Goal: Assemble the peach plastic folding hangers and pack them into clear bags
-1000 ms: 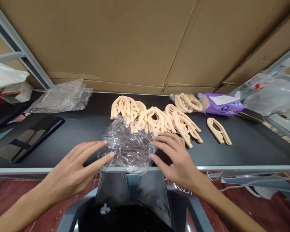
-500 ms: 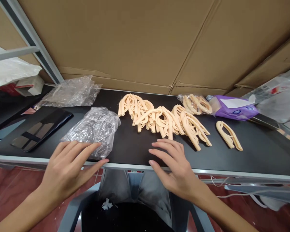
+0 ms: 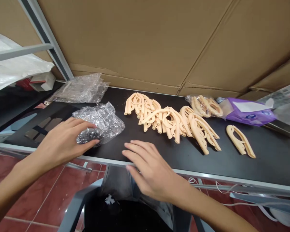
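My left hand [image 3: 62, 141] rests on the near edge of a crumpled clear plastic bag [image 3: 102, 120] on the black table [image 3: 268, 161]; its fingers curl over the bag. My right hand [image 3: 147, 167] hovers flat over the table's front edge with fingers spread, holding nothing. A heap of beige plastic hanger-like pieces [image 3: 169, 119] lies just beyond it. One single beige piece [image 3: 240, 145] lies apart to the right. A clear bag holding more beige pieces [image 3: 205, 105] sits at the back.
Another crumpled clear bag [image 3: 81, 88] lies at the back left, a purple tissue pack [image 3: 246, 111] at the back right. A dark flat device [image 3: 38, 130] lies left of my left hand. Cardboard [image 3: 159, 42] walls off the back. A grey metal frame [image 3: 38, 35] stands left.
My left hand has pushed the clear bag from the table's front middle to the left and now presses on it. My right hand has let go of it and drifted left.
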The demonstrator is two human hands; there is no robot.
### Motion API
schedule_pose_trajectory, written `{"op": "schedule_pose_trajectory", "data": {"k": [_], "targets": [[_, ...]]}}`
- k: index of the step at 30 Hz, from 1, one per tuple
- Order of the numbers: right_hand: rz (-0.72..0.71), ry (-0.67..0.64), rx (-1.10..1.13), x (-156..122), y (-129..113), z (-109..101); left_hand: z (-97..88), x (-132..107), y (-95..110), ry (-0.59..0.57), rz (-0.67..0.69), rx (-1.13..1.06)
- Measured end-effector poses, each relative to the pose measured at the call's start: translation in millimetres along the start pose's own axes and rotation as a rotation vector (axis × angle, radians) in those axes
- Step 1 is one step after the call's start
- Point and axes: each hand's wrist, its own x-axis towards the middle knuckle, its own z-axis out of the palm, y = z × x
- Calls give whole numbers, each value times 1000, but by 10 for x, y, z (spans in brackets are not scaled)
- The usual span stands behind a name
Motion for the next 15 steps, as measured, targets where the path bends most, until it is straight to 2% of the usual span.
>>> {"op": "schedule_pose_trajectory", "data": {"k": [1, 3, 5, 8, 11, 13, 15], "targets": [[-37, -31, -11, 103, -36, 36, 18, 17, -5, -33, 4, -9], [-97, -86, -53, 306, -71, 125, 37, 28, 33, -13, 9, -5], [-136, -136, -96, 469, -51, 223, 24, 21, 106, 96, 17, 15], [-167, -162, -139, 566, 52, 321, -37, 19, 223, 346, 59, 20], [-155, 4, -136, 448, 154, 263, -81, 54, 321, 535, 85, 17], [-120, 180, -85, 272, 199, 123, -67, 95, 377, 556, 87, -7], [-57, 322, -24, 54, 245, -70, -15, 142, 424, 526, 105, -65]]}}
